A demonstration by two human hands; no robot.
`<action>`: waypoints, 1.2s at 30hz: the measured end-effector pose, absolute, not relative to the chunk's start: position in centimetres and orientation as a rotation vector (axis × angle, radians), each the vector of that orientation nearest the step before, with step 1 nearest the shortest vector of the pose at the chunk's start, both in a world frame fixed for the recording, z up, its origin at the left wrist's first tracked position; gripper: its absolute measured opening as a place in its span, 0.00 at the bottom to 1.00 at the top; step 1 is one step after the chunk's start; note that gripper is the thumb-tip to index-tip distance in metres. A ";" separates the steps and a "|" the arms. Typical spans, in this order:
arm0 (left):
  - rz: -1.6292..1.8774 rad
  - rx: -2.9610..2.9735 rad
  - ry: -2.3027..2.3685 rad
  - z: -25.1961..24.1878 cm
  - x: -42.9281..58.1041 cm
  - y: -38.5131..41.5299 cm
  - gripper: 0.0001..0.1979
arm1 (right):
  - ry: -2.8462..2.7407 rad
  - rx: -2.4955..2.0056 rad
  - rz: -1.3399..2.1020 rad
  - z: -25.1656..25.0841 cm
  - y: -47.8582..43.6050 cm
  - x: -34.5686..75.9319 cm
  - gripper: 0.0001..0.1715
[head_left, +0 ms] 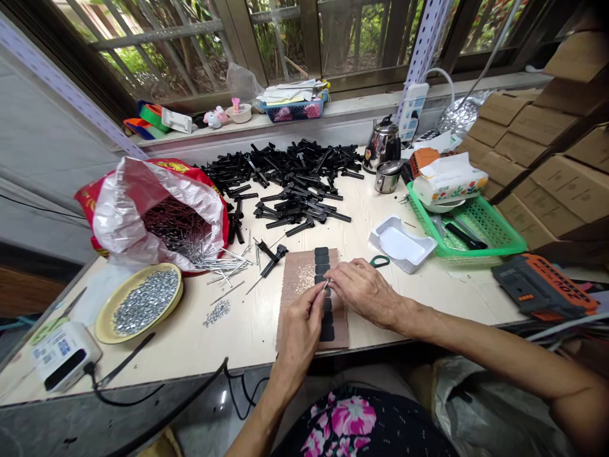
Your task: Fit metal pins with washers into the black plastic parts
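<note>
My left hand and my right hand meet over a brown pad with a row of black pieces down its middle. The fingers of both hands are pinched together around a thin metal pin at the pad's centre. A single black plastic part lies just beyond the pad. Loose metal pins spill from a red and white bag to the left. A yellow dish of small metal bits sits at the near left.
A big pile of black plastic parts fills the table's far middle. A white tray, green basket, kettle and orange tool stand right. Cardboard boxes stack at far right. A white device with cable lies near left.
</note>
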State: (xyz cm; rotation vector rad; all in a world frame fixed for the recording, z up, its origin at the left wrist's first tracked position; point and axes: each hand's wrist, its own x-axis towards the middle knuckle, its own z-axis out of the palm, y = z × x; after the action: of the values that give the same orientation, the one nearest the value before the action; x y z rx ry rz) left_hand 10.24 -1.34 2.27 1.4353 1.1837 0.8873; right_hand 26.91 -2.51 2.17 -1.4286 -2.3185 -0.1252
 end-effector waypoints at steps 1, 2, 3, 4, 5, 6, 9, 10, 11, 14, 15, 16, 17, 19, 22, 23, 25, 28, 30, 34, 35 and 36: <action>0.886 1.430 1.181 2.3 10.3 -1.5 0.12 | -2.332 -1.457 -0.176 1.9 -2.6 26.8 0.14; 0.885 1.427 1.183 2.4 10.4 -1.7 0.11 | -2.349 -1.488 -0.223 1.7 -2.8 26.6 0.14; 0.886 1.423 1.191 2.4 10.6 -1.9 0.10 | -2.367 -1.522 -0.264 1.4 -3.0 26.4 0.13; 0.890 1.417 1.204 2.4 10.8 -2.1 0.10 | -2.381 -1.560 -0.293 1.3 -3.2 26.3 0.13; 0.895 1.408 1.217 2.4 10.9 -2.4 0.10 | -2.391 -1.596 -0.310 1.1 -3.3 26.1 0.13; 0.900 1.400 1.229 2.2 11.1 -2.7 0.10 | -2.400 -1.626 -0.313 1.0 -3.4 26.0 0.12; 0.874 1.440 1.249 1.7 11.6 -3.3 0.11 | -2.422 -1.672 -0.257 0.6 -3.2 25.8 0.10; 0.861 1.462 1.246 1.5 11.7 -3.3 0.11 | -2.435 -1.667 -0.218 0.5 -3.0 25.8 0.09; 0.854 1.473 1.242 1.4 11.7 -3.2 0.11 | -2.445 -1.662 -0.164 0.3 -2.7 25.8 0.09; 0.784 1.362 1.187 1.3 11.5 -2.1 0.04 | -2.428 -1.668 0.085 0.2 -1.8 26.4 0.07; 0.705 1.258 1.141 1.4 11.3 -1.6 0.05 | -2.400 -1.667 0.183 0.2 -1.6 26.7 0.06; 0.607 1.126 1.075 1.4 11.1 -1.1 0.07 | -2.370 -1.649 0.291 0.4 -1.4 27.0 0.06; 0.531 0.981 1.002 1.4 10.8 -0.6 0.10 | -2.332 -1.611 0.404 0.6 -1.3 27.4 0.07; 0.514 0.722 0.884 1.4 10.5 0.0 0.12 | -2.203 -1.530 0.608 1.1 -1.5 28.2 0.12; 0.728 0.553 0.813 1.3 10.6 0.1 0.12 | -1.887 -1.471 0.809 1.7 -2.6 28.5 0.18; 0.780 0.554 0.792 1.3 10.8 -0.1 0.11 | -1.792 -1.442 0.865 1.7 -3.0 28.3 0.18; 0.826 0.616 0.742 1.5 11.3 -0.5 0.09 | -1.653 -1.343 0.988 1.6 -4.0 27.6 0.17; 0.838 0.731 0.701 2.1 11.7 -0.8 0.08 | -1.506 -1.183 1.165 0.9 -5.0 26.2 0.20; 0.865 0.758 0.703 2.4 11.6 -0.8 0.08 | -1.428 -1.107 1.309 0.6 -5.4 25.5 0.24; 0.969 0.755 0.756 2.4 11.4 -0.9 0.08 | -1.415 -1.171 1.379 0.8 -5.8 25.3 0.26; 1.000 0.777 0.777 2.3 11.4 -1.0 0.08 | -1.465 -1.219 1.293 1.0 -5.9 25.4 0.25; 1.030 0.812 0.796 2.4 11.4 -1.2 0.08 | -1.531 -1.264 1.177 1.2 -6.1 25.4 0.23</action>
State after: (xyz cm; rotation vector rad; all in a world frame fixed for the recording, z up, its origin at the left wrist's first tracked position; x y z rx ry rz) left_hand 11.45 -1.20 2.36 0.8120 0.7960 1.0296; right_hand 25.44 -6.05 1.15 -1.2638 -1.5310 1.1771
